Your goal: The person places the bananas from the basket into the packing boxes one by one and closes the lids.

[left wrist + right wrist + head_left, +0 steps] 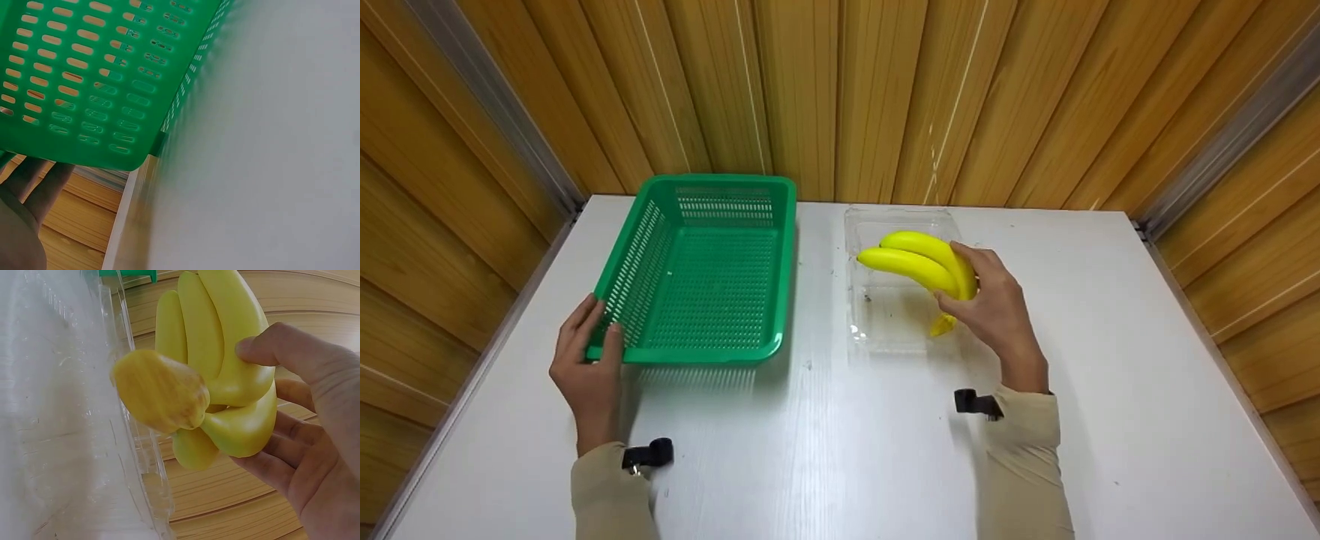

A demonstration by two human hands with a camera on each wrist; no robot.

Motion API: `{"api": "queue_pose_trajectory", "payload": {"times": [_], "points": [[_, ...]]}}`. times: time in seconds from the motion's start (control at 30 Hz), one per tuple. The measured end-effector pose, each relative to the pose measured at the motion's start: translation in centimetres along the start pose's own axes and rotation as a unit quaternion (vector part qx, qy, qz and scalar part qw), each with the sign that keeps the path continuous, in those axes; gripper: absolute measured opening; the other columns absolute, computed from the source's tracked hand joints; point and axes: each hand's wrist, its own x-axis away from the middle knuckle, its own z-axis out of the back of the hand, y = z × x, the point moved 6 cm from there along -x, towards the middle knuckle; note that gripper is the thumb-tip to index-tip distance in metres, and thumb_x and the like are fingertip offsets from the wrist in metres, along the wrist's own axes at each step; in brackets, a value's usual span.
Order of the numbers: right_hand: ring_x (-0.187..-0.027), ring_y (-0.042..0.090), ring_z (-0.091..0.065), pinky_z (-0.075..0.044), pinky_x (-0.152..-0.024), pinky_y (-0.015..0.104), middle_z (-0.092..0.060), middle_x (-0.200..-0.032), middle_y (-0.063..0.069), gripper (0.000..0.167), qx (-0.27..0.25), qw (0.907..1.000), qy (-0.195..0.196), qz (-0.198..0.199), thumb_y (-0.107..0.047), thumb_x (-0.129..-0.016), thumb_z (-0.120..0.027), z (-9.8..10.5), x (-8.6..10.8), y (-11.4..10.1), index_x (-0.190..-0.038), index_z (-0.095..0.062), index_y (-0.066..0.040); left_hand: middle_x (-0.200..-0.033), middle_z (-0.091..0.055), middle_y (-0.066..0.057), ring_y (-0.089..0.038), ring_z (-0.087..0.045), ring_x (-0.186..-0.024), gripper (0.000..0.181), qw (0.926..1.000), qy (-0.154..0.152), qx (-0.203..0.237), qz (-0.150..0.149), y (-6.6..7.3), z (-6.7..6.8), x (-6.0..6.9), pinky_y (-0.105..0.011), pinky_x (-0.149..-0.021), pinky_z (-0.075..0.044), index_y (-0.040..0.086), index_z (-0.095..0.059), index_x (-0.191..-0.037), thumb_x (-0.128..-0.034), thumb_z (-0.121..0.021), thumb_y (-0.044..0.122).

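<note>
A bunch of yellow bananas (pixel 911 264) is gripped by the right hand (pixel 997 307) above a clear plastic tray (pixel 885 330). In the right wrist view the thumb presses one banana (pixel 239 320) of the bunch, the other fingers lie round its far side, and the brownish stem end (pixel 160 391) faces the camera beside the clear tray (pixel 62 439). The left hand (pixel 589 367) holds the near left corner of a green basket (pixel 787 262), thumb at the rim and fingers along the outer side. From the left wrist, fingers (pixel 48 185) show under the perforated basket (pixel 84 73).
Both containers are on a white table (pixel 825 450). Wood-patterned panels (pixel 870 97) stand behind and at both sides, with metal posts (pixel 502 105) at the corners. The basket's near end looks slightly raised over its shadow.
</note>
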Motion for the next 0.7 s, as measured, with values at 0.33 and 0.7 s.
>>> {"api": "queue_pose_trajectory", "payload": {"times": [0.33, 0.7], "points": [[-0.113, 0.032, -0.057, -0.053, -0.101, 0.047, -0.056, -0.141, 0.018, 0.074, 0.002, 1.0000, 0.005, -0.006, -0.005, -0.087, -0.085, 0.0, 0.0, 0.2, -0.154, -0.054, -0.005, -0.146, -0.063, -0.017, -0.023, -0.054, -0.141, 0.037, 1.0000, -0.002, -0.001, 0.003, -0.2, 0.1, 0.0, -0.027, -0.116, -0.042, -0.008, -0.069, -0.134, -0.0968, -0.067, -0.009], [-0.117, 0.032, -0.056, -0.053, -0.104, 0.048, -0.055, -0.144, 0.017, 0.075, 0.001, 0.9999, 0.004, -0.014, -0.005, -0.087, -0.083, -0.2, 0.0, 0.8, -0.155, -0.053, -0.004, -0.144, -0.062, -0.024, -0.028, -0.054, -0.141, 0.035, 0.9999, 0.001, 0.016, 0.001, 0.7, 0.0, 0.1, -0.027, -0.116, -0.041, -0.012, -0.068, -0.132, -0.0965, -0.066, -0.010]]}}
